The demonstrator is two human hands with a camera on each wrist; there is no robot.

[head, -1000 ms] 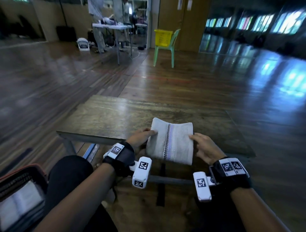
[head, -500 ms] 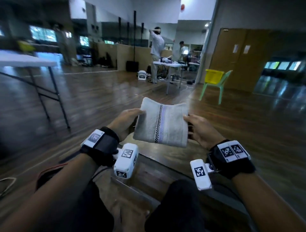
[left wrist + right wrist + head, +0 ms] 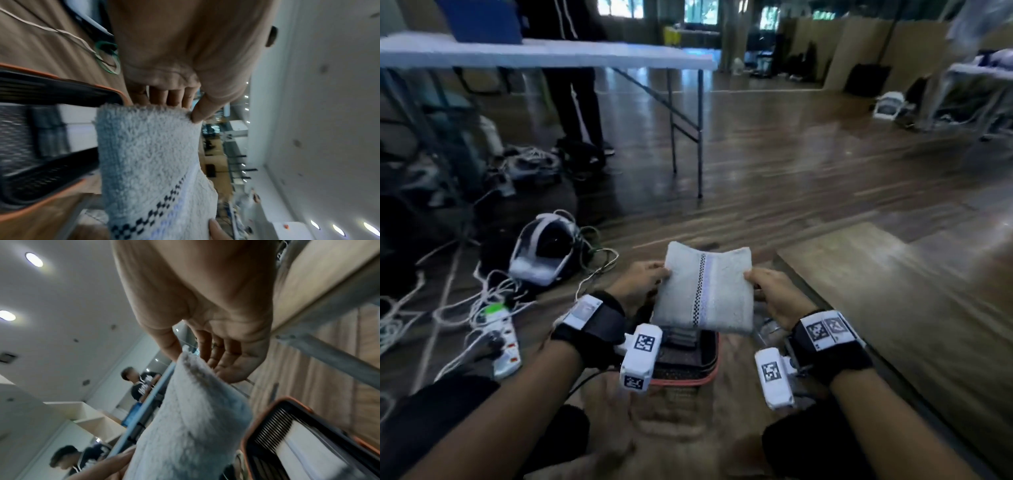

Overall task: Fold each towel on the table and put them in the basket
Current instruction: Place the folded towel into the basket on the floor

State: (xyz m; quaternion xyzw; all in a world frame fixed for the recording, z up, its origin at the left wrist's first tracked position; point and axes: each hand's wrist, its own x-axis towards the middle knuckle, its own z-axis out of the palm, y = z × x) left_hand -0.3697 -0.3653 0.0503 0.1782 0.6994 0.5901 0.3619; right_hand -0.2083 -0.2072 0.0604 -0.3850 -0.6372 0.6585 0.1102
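A folded pale grey towel (image 3: 705,291) with a black checkered stripe hangs in the air between both hands. My left hand (image 3: 643,279) pinches its left edge, thumb on top and fingers underneath (image 3: 170,97). My right hand (image 3: 767,284) pinches the right edge the same way (image 3: 205,353). Directly below the towel sits the black basket with an orange rim (image 3: 688,373) on the floor; folded towels lie inside it (image 3: 78,129) (image 3: 308,449). The towel (image 3: 152,162) (image 3: 191,426) covers most of the basket in the head view.
The wooden table (image 3: 893,284) is to my right, its metal frame beside the basket (image 3: 329,344). A headset (image 3: 544,250), white cables and a power strip (image 3: 503,342) lie on the floor at left. A folding table (image 3: 551,51) with a standing person is beyond.
Both hands lifted the folded towel off the wooden table and swung it left. It now hangs over the basket on the floor. The grip on both edges is unchanged.
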